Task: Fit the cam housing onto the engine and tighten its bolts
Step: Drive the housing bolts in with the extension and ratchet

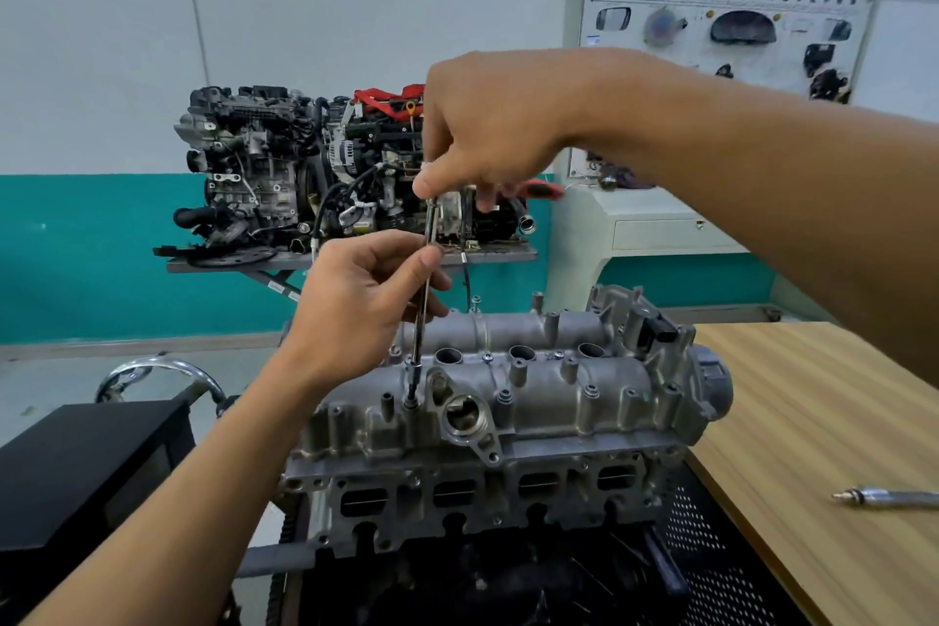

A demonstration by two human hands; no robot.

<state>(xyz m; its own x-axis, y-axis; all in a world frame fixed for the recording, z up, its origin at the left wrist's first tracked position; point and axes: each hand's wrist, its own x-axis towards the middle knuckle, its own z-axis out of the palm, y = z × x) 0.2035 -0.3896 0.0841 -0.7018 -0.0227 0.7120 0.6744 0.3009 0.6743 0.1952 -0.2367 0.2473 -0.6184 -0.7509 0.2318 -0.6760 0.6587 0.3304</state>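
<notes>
The grey cast cam housing (538,386) sits on top of the engine (477,493) at the centre. A long thin extension bar (423,315) stands nearly upright, its socket tip on a bolt (410,403) at the housing's near left. My left hand (366,305) pinches the bar's middle between thumb and fingers. My right hand (488,127) grips the top of the tool above, where a red-handled ratchet (543,189) sticks out to the right. Other bolts stand in the housing's bosses.
A wooden table (823,427) lies to the right with a metal tool (889,497) on it. A black box (81,468) stands at the left. Behind are a display engine (305,173) on a stand and a wall training board (726,31).
</notes>
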